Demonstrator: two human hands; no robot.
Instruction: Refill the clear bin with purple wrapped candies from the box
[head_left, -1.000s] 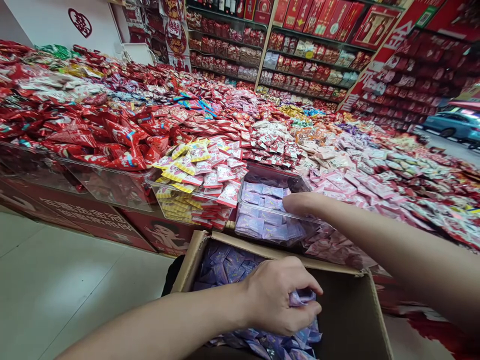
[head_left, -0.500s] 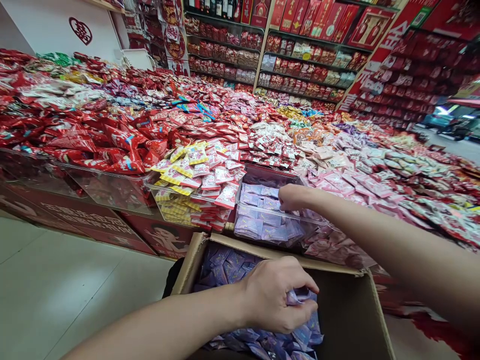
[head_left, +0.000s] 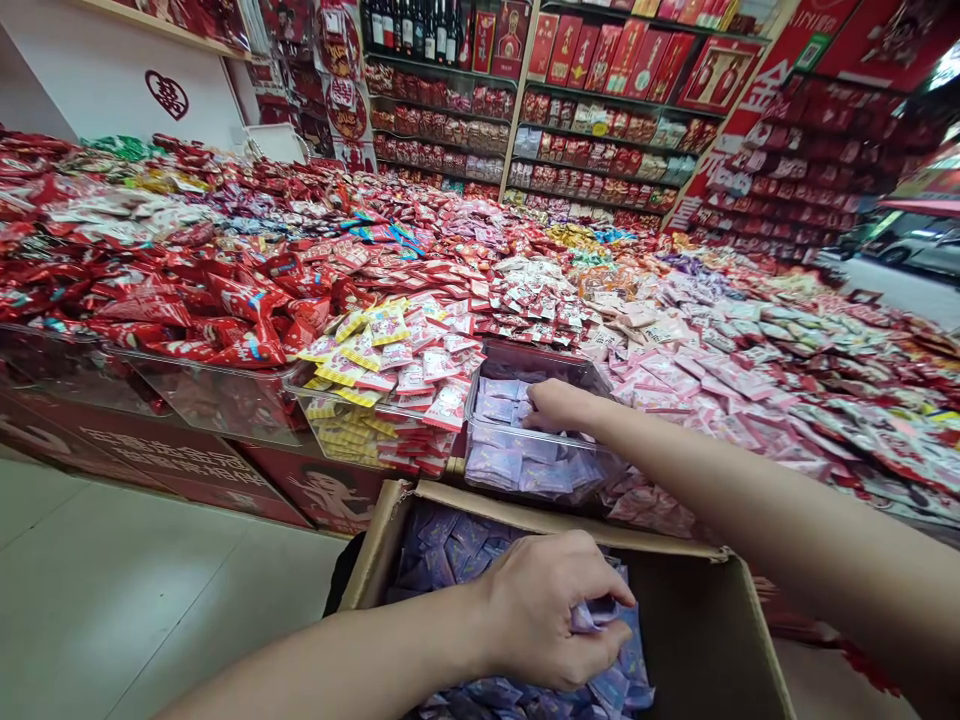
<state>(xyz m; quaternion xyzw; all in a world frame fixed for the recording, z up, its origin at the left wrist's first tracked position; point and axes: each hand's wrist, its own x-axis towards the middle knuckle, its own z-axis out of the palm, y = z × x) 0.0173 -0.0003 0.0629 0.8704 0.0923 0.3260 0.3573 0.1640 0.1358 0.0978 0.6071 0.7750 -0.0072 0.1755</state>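
My left hand [head_left: 559, 608] is curled over an open cardboard box [head_left: 709, 620], with small purple packets [head_left: 596, 614] held between thumb and fingers. Beneath it, many more purple packets [head_left: 448, 545] fill the left side of the box. My right hand [head_left: 559, 406] reaches into a clear plastic bin [head_left: 581, 368] just beyond the box, closed and pointing down. Its fingertips are hidden, so what they hold does not show. Rows of the same purple packets [head_left: 495, 465] lie in the bin, close against the right hand.
Yellow-and-white packets [head_left: 386, 350] heap over a neighbouring bin on the left, with red bags [head_left: 225, 310] farther left. Pink packets [head_left: 675, 385] lie to the right. Behind the wide candy display stand stocked shelves [head_left: 600, 150]. Tiled floor [head_left: 135, 590] shows at lower left.
My right hand has shifted a little left and deeper into the bin. The left hand keeps its grip on the packets over the box. The view has tilted slightly up.
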